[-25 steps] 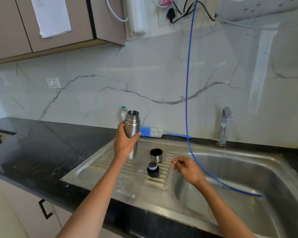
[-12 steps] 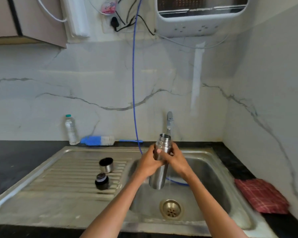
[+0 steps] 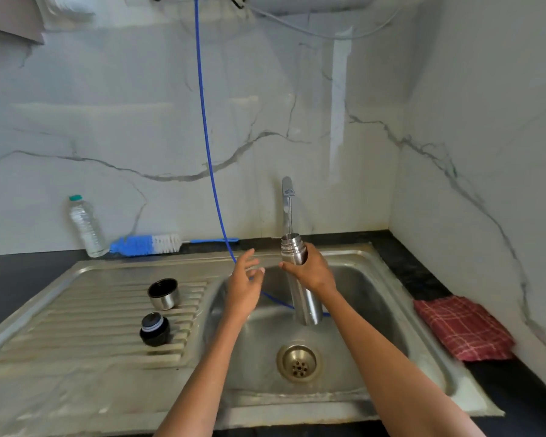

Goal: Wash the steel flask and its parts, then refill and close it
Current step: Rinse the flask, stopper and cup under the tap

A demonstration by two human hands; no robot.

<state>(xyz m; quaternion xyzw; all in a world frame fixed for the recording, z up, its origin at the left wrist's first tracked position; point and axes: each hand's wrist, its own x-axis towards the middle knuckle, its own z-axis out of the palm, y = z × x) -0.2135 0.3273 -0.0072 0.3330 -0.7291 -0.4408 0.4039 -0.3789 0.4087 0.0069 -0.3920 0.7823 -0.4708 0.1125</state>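
My right hand (image 3: 311, 270) grips the steel flask (image 3: 306, 302) near its neck and holds it upright over the sink basin (image 3: 375, 298). The flask's open mouth sits under the tap (image 3: 287, 197), and a thin stream of water runs into it. My left hand (image 3: 245, 283) hovers just left of the flask with fingers spread and holds nothing. On the ribbed drainboard (image 3: 85, 313) stand the steel cup lid (image 3: 164, 293) and, nearer to me, the black stopper (image 3: 154, 329).
A blue hose (image 3: 207, 137) hangs from above into the basin behind my hands. A blue-and-white bottle brush (image 3: 148, 244) and a clear plastic bottle (image 3: 85, 227) lie against the back wall. A red checked cloth (image 3: 462, 326) rests on the black counter right of the sink.
The flask went from the drainboard to over the basin, passed from my left hand to my right, and now sits under the running tap. My left hand has let go.
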